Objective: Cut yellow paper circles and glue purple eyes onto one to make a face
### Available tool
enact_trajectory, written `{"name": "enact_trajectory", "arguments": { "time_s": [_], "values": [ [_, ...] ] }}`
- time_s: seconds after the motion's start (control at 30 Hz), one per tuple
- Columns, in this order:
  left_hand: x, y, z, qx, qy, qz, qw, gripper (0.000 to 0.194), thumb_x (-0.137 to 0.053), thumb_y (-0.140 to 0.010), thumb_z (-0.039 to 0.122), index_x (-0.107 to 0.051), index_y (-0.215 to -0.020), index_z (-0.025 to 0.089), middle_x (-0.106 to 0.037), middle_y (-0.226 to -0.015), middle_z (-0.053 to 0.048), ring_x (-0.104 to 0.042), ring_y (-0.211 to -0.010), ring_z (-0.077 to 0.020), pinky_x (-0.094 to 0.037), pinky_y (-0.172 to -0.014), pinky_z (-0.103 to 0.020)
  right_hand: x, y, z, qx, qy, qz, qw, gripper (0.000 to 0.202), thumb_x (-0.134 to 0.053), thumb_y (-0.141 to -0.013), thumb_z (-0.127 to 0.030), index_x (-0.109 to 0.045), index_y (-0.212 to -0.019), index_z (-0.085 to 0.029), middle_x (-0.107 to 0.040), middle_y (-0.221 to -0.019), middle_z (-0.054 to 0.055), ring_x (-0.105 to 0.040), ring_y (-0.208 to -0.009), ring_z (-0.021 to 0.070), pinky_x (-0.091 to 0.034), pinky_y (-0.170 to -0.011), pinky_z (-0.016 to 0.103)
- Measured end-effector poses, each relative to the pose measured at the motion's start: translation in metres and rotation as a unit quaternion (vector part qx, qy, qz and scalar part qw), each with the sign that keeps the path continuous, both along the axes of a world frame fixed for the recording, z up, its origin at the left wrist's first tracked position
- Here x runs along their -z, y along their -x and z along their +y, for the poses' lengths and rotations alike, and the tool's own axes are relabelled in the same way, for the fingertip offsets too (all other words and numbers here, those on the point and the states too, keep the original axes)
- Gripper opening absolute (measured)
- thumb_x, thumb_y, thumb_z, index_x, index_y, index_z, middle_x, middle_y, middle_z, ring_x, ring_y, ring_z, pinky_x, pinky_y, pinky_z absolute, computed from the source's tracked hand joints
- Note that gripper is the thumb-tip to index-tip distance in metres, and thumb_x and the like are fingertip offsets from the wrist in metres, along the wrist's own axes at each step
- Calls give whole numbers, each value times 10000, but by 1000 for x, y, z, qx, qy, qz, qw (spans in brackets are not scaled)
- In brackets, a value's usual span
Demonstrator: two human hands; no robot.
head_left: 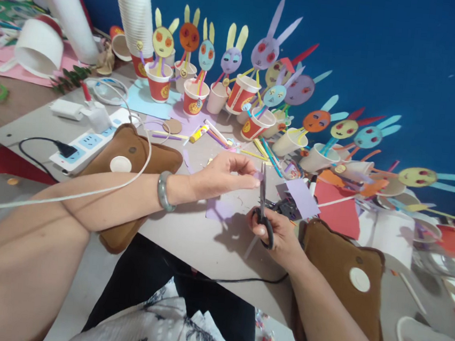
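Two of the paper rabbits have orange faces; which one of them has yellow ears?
The left orange rabbit, second in the row, between the yellow-faced rabbit and a blue-faced rabbit. The right orange rabbit has light blue ears.

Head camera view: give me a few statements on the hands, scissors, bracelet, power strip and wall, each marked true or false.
1. The right hand holds the scissors. True.
2. The left hand grips a paper cup. False: it pinches a small purple piece beside the scissor blades.
3. The bracelet is on the right wrist. False: it is on the left.
4. A black plug sits in the power strip. True.
5. The wall behind the rabbit figures is red. False: it is blue.
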State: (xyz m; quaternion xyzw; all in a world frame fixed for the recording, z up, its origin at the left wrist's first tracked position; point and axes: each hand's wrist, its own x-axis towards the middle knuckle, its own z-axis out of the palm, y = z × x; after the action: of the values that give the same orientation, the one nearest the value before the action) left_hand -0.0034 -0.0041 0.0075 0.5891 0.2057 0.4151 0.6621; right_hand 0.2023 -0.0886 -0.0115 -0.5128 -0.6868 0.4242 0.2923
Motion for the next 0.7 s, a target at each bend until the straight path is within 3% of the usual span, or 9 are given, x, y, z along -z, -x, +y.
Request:
{"name": "enact_trajectory", "arguments": {
  "time_s": [0.7],
  "values": [
    [5, -3, 3, -11, 7, -25, 1000, 306, -764, -729, 349, -527, -657, 171, -513, -669, 17, -481, -652, -95, -381, -606, -244, 4, -3, 0, 5, 2, 10, 1000, 655, -639, -728, -835, -510, -613, -203, -525, -606, -3, -438, -582, 141, -335, -566, 290]
  ]
}}
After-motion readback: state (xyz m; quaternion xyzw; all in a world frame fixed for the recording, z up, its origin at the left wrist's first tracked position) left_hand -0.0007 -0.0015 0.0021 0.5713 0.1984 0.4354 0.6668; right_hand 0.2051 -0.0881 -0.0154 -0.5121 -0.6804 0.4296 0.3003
